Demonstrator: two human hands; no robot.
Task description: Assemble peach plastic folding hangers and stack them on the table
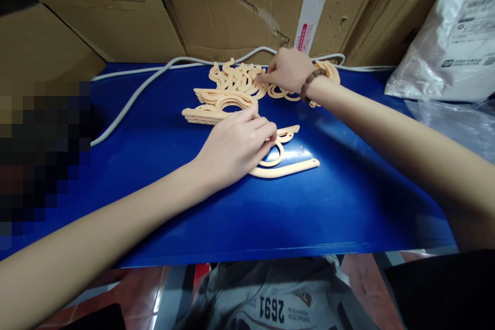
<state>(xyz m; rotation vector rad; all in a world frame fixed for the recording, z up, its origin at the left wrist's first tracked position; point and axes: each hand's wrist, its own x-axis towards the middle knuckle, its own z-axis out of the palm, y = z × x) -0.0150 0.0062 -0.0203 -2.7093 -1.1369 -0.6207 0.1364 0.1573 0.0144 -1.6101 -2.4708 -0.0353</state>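
On the blue table top (232, 216), my left hand (235, 147) rests with fingers curled on a peach plastic hanger piece (288, 167) that lies flat near the middle. My right hand (288, 69), with a brown bead bracelet on the wrist, reaches to the back and pinches a piece in a loose pile of the same peach pieces (235, 80). A neat stack of such pieces (214, 108) lies just behind my left hand. More curved pieces (328, 69) show beyond my right wrist.
Cardboard boxes (232, 5) wall off the back. A white cable (147, 85) runs along the table's rear and curves to the left. A plastic-wrapped parcel (452, 36) sits at the right. A blurred patch covers the left edge. Below the front edge is floor and grey cloth.
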